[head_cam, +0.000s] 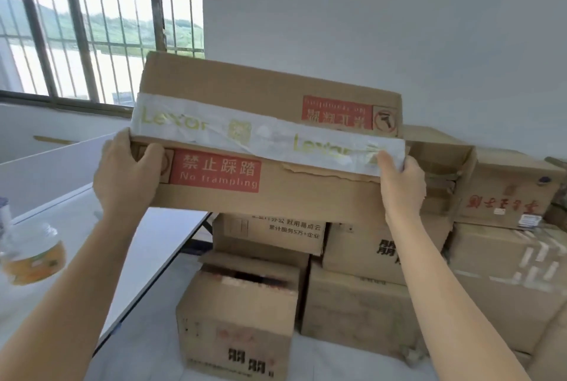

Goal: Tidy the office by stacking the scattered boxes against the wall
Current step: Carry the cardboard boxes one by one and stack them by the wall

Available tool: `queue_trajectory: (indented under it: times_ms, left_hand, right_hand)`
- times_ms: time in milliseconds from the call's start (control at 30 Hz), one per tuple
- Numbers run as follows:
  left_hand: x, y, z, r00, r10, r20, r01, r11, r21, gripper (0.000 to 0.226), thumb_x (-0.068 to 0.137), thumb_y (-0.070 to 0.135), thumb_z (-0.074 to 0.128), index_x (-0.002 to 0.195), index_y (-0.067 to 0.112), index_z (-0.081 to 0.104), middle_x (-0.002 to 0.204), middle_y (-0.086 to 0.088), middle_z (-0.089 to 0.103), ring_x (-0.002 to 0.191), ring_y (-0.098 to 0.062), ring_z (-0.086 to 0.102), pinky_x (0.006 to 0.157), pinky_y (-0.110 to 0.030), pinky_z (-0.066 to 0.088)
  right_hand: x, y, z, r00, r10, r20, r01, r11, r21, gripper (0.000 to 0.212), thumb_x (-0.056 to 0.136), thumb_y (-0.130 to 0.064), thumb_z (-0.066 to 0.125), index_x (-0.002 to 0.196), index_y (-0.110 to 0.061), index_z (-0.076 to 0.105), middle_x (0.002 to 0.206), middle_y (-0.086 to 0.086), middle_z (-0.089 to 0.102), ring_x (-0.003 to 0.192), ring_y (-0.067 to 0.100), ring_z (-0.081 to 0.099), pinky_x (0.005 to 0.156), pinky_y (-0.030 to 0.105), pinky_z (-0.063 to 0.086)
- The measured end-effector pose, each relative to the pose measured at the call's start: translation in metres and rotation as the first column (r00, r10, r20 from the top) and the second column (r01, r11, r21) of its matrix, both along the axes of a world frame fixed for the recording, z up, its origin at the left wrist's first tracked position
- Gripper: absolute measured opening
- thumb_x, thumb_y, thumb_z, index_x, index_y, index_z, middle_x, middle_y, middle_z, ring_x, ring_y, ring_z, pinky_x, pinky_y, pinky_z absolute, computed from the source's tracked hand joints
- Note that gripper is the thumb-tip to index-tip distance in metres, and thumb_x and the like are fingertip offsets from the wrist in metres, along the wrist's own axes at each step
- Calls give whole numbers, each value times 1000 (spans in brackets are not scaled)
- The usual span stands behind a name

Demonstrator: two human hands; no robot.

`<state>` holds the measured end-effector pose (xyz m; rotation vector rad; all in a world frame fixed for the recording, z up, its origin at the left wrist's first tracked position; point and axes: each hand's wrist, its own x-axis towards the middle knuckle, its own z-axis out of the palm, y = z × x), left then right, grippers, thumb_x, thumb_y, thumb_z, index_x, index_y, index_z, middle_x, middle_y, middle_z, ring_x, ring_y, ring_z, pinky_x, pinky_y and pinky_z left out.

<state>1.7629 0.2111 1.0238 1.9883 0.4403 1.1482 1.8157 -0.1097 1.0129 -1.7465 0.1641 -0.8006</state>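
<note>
**Box held up over the pile**

The person holds one long, flat box (306,199) out in front at arm's length, one hand at each end. The left hand (129,172) clamps the left end, its thumb pressed flat on the face turned toward us, just beside a red "No trampling" label (214,170). The right hand (402,187) clamps the right end the same way, thumb lying on the end of a white strip of tape (276,135) that runs the length of the box. Both hands are spread about as wide as the box is deep. The fingers are hidden behind the cardboard, so I can only suppose they wrap the far side. The box spans the whole gap between the two hands and tilts slightly, left end higher.

It hangs above the pile (368,258) of boxes and does not seem to touch it. Behind the pile is the pale wall (399,28). Left of the pile stands a white desk (147,258) with a blurred jar (33,253) on it. Further left of the pile, and higher, is a barred window (92,28).
</note>
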Motion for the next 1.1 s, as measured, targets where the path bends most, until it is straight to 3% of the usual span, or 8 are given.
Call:
queue_trajectory:
  times_ms: [133,200,300,400,533,667,867,1100]
  left_hand:
    - [80,-15,-11,965,-24,262,66,986,-154,57,75,31,32,122,6,52,112,-14,53,105,-28,48,84,-29,33]
    - [122,-20,-18,931,-61,359,135,974,-184,57,77,30,34,125,5,51,117,-15,54,107,-24,48,85,-25,35]
    - [189,-20,-24,885,-100,454,201,963,-180,57,79,29,36,128,3,49,121,-17,53,100,-15,48,81,-14,35]
    - [262,-16,-29,827,-139,546,282,941,-187,59,78,33,37,128,3,49,105,0,54,83,2,48,84,-21,37]
    - [362,-13,-29,771,-180,612,364,912,-190,62,77,37,36,127,3,49,96,18,48,90,3,47,86,-25,39]
    - [445,-14,-29,746,-178,641,379,906,-189,56,77,31,36,123,3,53,91,16,46,88,-16,43,80,-32,37]
    - [540,-29,-34,760,-188,622,356,921,-157,50,80,28,36,115,-4,53,87,16,44,80,-7,42,76,-34,36]
    - [607,-61,-58,871,-209,445,265,962,-68,57,77,44,34,123,13,47,102,10,49,90,6,50,75,-24,36]
  right_hand:
    - [68,-2,7,979,-19,204,7,998,58,25,92,-34,49,70,-24,41,70,-12,44,64,2,40,63,18,30]
    - [103,-2,13,960,-33,278,7,995,95,21,85,-43,46,77,-24,44,77,-12,45,71,5,41,67,20,32]
    - [157,-1,16,923,-74,377,37,994,104,56,76,-51,38,104,-8,59,101,4,63,93,20,55,84,35,43]
    - [209,3,20,900,-75,429,46,996,77,57,81,-47,36,119,-10,58,111,3,66,102,18,59,90,38,47]
    - [290,2,30,854,-109,509,67,993,101,50,81,-42,39,108,-6,61,90,-8,65,83,9,59,77,36,49]
    - [362,-4,27,817,-115,565,73,993,98,31,84,-38,39,95,-18,59,72,-21,60,70,3,51,67,34,45]
    - [459,-20,15,808,-158,567,111,987,117,30,85,-36,37,97,-19,58,72,-26,59,68,-4,48,66,25,41]
    - [564,-44,-19,886,-135,444,161,987,-19,68,78,-48,39,122,3,48,110,6,56,99,18,52,86,30,42]
